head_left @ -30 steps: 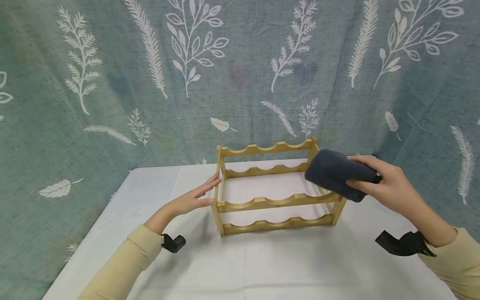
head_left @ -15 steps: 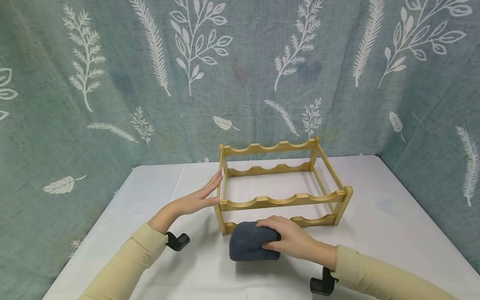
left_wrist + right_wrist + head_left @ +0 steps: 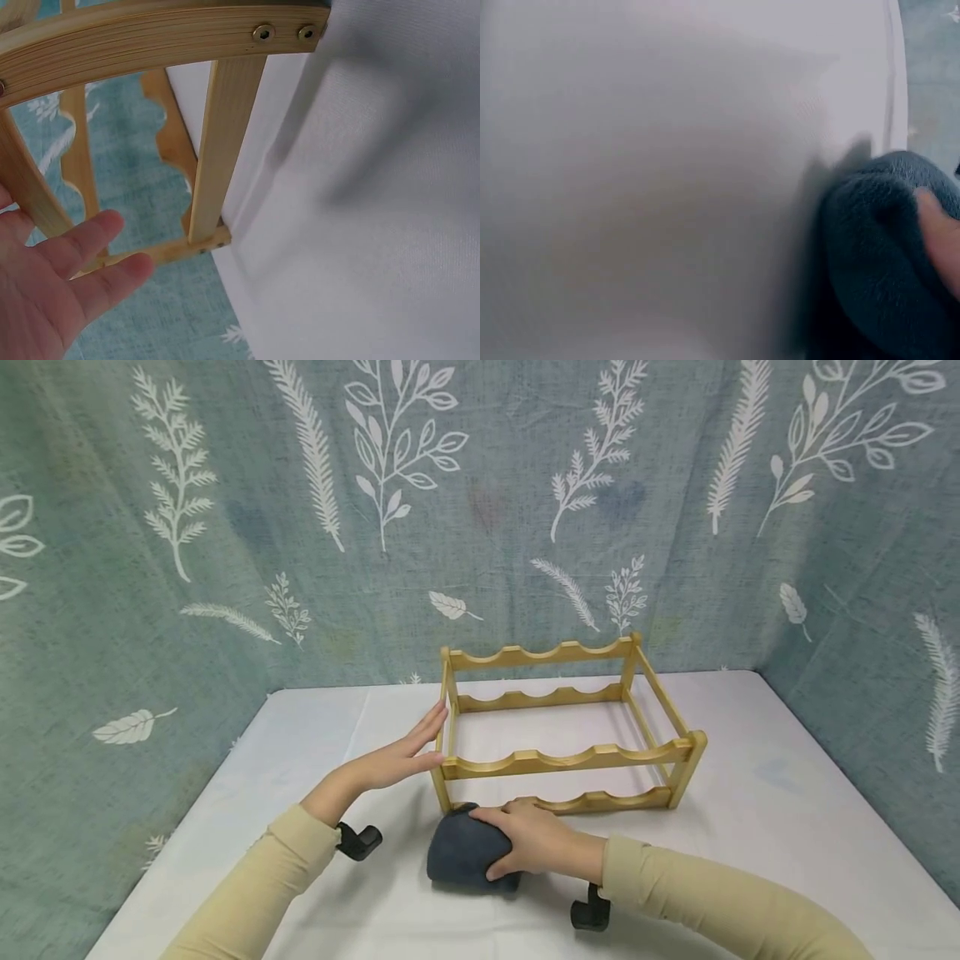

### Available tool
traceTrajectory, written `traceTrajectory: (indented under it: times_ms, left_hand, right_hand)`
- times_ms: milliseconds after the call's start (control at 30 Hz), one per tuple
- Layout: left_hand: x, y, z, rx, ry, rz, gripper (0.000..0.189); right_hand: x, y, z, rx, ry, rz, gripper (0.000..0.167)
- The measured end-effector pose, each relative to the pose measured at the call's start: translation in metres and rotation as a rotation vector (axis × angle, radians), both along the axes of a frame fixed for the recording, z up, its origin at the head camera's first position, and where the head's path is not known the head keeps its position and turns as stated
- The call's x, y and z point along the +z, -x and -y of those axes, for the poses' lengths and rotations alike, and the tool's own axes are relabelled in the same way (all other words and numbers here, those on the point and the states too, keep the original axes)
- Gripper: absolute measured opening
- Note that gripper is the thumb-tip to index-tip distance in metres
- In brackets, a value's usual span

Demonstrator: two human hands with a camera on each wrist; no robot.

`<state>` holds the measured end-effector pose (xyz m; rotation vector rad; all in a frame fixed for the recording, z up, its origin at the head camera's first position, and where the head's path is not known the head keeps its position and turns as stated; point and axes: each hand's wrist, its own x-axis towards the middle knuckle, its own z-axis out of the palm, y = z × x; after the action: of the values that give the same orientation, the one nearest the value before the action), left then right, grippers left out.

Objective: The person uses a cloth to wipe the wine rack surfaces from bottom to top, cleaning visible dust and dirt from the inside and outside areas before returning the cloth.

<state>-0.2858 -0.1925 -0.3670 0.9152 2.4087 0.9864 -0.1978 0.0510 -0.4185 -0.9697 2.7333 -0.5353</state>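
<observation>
In the head view, the work looks under way, how much is done unclear: the right hand [image 3: 528, 842] grips a folded dark cloth [image 3: 465, 852], not yet set aside, at the front left of the wooden rack [image 3: 558, 764], whose left end the left hand [image 3: 384, 766] attends with straight fingers. The left wrist view alone shows screws [image 3: 263, 33] and those fingers grasping nothing. The right wrist view adds the cloth's fuzzy pile, under a thumb [image 3: 942, 244].

Dark cloth [image 3: 467, 853] partly hidden by right hand [image 3: 536, 839], cropped in right wrist view; tabletop [image 3: 652, 180] blurred there
</observation>
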Motion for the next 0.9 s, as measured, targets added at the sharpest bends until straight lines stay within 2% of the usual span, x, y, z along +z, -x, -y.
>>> traceTrajectory:
  times_ms: [100,233,333,500,700,900]
  left_hand:
    - [0.000,0.000,0.000,-0.004,0.004,-0.008,0.072]
    - [0.001,0.000,0.000,-0.008,0.007,-0.013,0.072]
    - [0.002,-0.002,-0.001,-0.001,0.008,-0.011,0.073]
    - [0.001,-0.002,-0.003,0.005,0.016,-0.002,0.074]
    - [-0.001,-0.001,-0.004,-0.001,0.010,-0.012,0.073]
    - [-0.001,-0.001,0.000,0.004,0.012,-0.016,0.070]
  right_hand:
    - [-0.002,-0.001,0.000,0.050,0.042,0.042,0.069]
    - [-0.007,0.002,0.000,0.124,0.177,0.162,0.063]
    - [-0.011,0.007,0.001,0.093,0.251,0.216,0.061]
    - [-0.015,0.015,-0.001,-0.023,0.271,0.175,0.058]
    - [-0.014,0.011,-0.021,-0.095,0.255,0.144,0.061]
    - [-0.015,0.005,-0.060,-0.102,0.292,0.060,0.067]
